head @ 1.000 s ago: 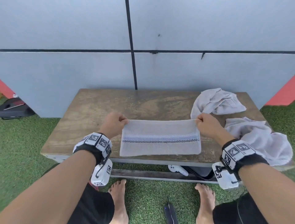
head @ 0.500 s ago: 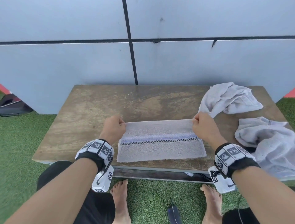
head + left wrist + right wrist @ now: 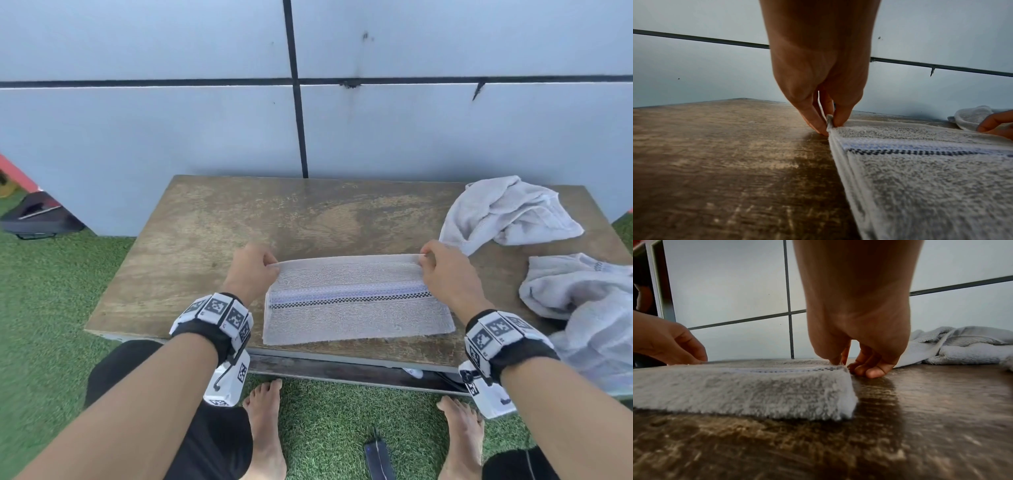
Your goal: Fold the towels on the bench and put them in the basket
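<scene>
One folded towel held at both far corners on a wooden bench, two more lying loose.

The pale grey terry towel with a blue and black checked stripe point(image 3: 356, 301) lies flat near the front edge of the worn brown wooden bench point(image 3: 212, 240), its long axis running left to right, stripe parallel to it. The left hand point(image 3: 251, 270) pinches the far left corner between thumb and fingertips point(image 3: 813, 121); the right hand point(image 3: 442, 270) pinches the far right corner. Three towels in all: a crumpled pale grey towel point(image 3: 507, 212) at the far right of the bench and a second crumpled pale towel point(image 3: 582, 301) nearer, cut off by the right edge. No basket shows. Two bare feet stand on green artificial grass point(image 3: 51, 308); a dark object under the bench is hard to make out.
</scene>
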Action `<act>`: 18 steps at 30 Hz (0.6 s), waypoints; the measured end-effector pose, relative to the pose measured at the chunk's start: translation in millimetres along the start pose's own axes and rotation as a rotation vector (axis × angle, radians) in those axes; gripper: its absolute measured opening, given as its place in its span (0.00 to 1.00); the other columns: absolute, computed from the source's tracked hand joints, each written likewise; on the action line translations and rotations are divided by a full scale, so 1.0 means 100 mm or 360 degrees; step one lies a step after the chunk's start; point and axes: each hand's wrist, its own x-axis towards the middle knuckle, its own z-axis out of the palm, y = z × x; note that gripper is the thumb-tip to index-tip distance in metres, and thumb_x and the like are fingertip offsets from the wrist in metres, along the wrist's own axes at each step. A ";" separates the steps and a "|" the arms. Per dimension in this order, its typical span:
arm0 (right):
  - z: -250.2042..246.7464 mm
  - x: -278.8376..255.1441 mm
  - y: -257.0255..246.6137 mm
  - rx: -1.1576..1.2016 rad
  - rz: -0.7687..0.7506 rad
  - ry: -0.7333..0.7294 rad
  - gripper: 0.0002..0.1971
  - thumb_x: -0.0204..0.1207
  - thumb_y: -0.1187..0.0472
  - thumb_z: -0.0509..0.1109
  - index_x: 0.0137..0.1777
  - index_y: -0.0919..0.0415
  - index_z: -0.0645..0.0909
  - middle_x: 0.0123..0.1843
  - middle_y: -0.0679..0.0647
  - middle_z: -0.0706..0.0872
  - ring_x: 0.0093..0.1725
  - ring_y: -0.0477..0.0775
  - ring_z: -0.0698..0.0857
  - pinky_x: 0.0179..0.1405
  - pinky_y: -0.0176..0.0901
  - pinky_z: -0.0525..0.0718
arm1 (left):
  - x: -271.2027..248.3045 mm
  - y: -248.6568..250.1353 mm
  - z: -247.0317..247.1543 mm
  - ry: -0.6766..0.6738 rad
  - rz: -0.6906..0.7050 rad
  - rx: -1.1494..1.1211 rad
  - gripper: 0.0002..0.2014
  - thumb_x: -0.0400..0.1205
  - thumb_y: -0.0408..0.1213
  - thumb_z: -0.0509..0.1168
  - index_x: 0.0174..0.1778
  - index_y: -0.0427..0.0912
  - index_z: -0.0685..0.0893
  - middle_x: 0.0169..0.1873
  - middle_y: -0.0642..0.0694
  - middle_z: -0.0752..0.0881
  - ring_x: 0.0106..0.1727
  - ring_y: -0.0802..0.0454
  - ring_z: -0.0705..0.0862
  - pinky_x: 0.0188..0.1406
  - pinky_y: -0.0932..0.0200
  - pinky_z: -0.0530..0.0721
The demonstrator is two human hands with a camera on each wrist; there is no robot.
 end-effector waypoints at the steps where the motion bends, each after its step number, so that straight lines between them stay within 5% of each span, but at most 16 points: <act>1: 0.00 0.00 0.01 0.0017 -0.0009 -0.0006 0.07 0.87 0.52 0.61 0.55 0.52 0.79 0.49 0.56 0.84 0.43 0.58 0.82 0.39 0.49 0.77 | -0.01 -0.01 0.00 0.0010 0.0010 0.0033 0.06 0.83 0.31 0.68 0.42 0.33 0.86 0.33 0.47 0.83 0.33 0.52 0.79 0.22 0.72 0.72; 4: -0.06 -0.03 0.01 0.0042 -0.0017 -0.0059 0.09 0.85 0.53 0.66 0.60 0.55 0.81 0.50 0.54 0.84 0.46 0.56 0.81 0.42 0.46 0.75 | -0.01 -0.05 0.00 -0.0023 0.0044 0.0158 0.03 0.84 0.35 0.69 0.48 0.39 0.87 0.37 0.48 0.85 0.38 0.51 0.83 0.28 0.68 0.74; 7: -0.11 -0.05 0.02 0.0047 0.0020 -0.0102 0.08 0.82 0.54 0.71 0.56 0.57 0.82 0.48 0.54 0.84 0.46 0.56 0.82 0.45 0.48 0.80 | -0.04 -0.05 -0.02 -0.0097 0.0062 0.0280 0.06 0.83 0.37 0.69 0.45 0.38 0.88 0.38 0.43 0.89 0.38 0.46 0.88 0.31 0.58 0.85; 11: -0.15 -0.12 -0.02 -0.0006 0.0042 -0.0191 0.07 0.81 0.56 0.72 0.51 0.60 0.81 0.39 0.53 0.85 0.39 0.55 0.84 0.43 0.51 0.86 | -0.11 -0.04 -0.04 -0.0161 0.0075 0.0449 0.05 0.82 0.38 0.69 0.46 0.40 0.86 0.33 0.48 0.86 0.33 0.52 0.84 0.26 0.60 0.78; 18: -0.36 -0.30 -0.07 -0.0001 0.0129 -0.0276 0.06 0.80 0.56 0.70 0.45 0.55 0.78 0.42 0.53 0.85 0.42 0.54 0.82 0.36 0.46 0.76 | -0.24 0.06 -0.22 -0.0177 0.0124 0.0450 0.03 0.80 0.39 0.69 0.47 0.45 0.84 0.40 0.50 0.86 0.42 0.51 0.85 0.40 0.55 0.84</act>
